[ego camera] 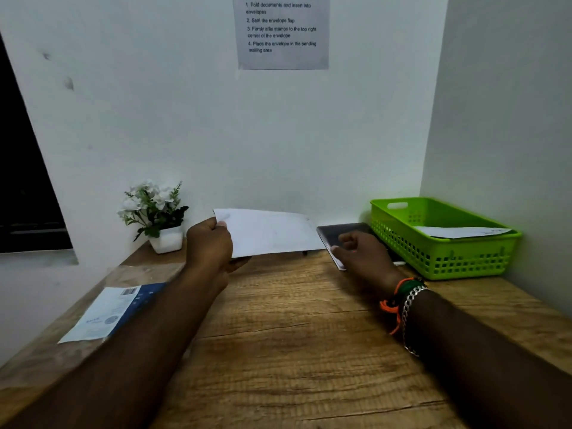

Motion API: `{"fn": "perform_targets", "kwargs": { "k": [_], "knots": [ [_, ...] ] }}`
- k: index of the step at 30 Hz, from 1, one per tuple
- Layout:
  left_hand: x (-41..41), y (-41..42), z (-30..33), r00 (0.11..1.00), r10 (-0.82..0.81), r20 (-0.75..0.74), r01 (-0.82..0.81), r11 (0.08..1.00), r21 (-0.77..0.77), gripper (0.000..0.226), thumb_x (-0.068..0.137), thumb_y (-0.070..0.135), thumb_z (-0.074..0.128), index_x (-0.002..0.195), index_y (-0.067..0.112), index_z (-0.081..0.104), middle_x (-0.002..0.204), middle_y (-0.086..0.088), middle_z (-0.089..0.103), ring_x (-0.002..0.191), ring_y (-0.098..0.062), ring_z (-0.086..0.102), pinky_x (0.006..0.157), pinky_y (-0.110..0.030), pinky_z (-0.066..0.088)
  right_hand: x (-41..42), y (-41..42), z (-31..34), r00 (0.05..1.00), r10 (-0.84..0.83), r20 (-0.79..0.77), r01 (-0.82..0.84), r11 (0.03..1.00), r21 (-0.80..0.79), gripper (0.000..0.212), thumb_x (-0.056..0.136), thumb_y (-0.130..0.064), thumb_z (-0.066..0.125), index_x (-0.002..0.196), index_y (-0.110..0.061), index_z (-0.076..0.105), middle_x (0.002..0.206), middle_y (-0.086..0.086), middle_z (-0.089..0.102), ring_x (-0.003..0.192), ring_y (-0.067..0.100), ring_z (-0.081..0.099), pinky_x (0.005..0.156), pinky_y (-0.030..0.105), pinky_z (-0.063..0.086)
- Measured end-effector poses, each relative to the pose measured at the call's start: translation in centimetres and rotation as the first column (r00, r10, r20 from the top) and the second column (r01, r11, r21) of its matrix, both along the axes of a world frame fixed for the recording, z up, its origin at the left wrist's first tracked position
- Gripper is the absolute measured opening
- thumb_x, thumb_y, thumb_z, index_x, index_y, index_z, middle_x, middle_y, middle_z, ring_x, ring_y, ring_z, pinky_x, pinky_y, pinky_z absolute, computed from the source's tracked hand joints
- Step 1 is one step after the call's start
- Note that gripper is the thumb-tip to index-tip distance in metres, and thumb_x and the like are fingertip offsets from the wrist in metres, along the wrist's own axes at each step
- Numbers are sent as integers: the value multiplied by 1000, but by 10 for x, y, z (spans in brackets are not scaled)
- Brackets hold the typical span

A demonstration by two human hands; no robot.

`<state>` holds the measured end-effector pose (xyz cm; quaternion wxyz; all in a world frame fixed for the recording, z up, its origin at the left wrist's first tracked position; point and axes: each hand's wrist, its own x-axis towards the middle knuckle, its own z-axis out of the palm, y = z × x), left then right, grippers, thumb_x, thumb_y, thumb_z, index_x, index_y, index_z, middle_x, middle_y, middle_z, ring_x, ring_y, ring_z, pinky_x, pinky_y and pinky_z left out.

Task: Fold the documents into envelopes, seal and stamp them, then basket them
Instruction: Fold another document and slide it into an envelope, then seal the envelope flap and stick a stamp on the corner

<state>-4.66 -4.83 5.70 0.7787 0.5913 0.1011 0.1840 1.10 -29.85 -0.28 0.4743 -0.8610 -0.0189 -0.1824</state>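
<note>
The left hand (210, 241) pinched a white envelope (269, 232) by its edge, above the desk (278, 320) at twelve o'clock; the right hand (360, 253), fingers loosely curled, rested on a dark pad (335, 235). Basketing well probably meant carrying it flat to the green basket (442, 261) at two o'clock
</note>
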Motion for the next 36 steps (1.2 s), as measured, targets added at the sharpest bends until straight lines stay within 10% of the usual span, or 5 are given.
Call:
{"fn": "perform_targets", "kwargs": {
  "k": [10,14,20,31,36],
  "knots": [
    [5,41,14,941,-327,-91,293,918,-268,19,109,15,44,116,11,61,93,-11,78,76,-23,77,53,-35,62,1,3,8,986,159,-39,-119,861,494,39,95,-40,65,92,-1,69,76,17,63,63,28,57,51,29,43],
    [5,49,11,912,-340,-230,308,937,-164,17,108,13,46,116,8,59,102,-15,71,83,-27,73,53,-40,63,-10,2,16,973,226,-52,-145,765,627,10,94,-9,68,91,0,69,73,19,63,53,25,51,41,25,42],
    [12,83,6,859,-43,-510,338,796,502,28,104,7,55,130,-3,56,98,-20,66,76,-30,64,55,-38,54,-11,-2,9,983,127,-128,-97,970,221,14,83,-14,82,88,-1,78,75,16,75,58,22,64,57,32,52],
    [19,97,-2,818,23,-574,423,652,629,12,93,-1,71,103,-5,67,86,-18,62,66,-25,59,40,-27,50,-17,0,10,997,49,-58,-66,939,-338,18,81,-35,82,85,-17,82,89,-5,76,86,11,69,74,27,51],
    [24,103,-11,834,89,-544,434,503,747,35,86,11,81,114,-3,65,105,-19,71,80,-26,68,70,-33,60,-21,-1,11,994,68,-83,-100,856,-508,20,80,-48,77,88,-29,80,92,-11,71,91,9,67,82,29,54]
  ]
}}
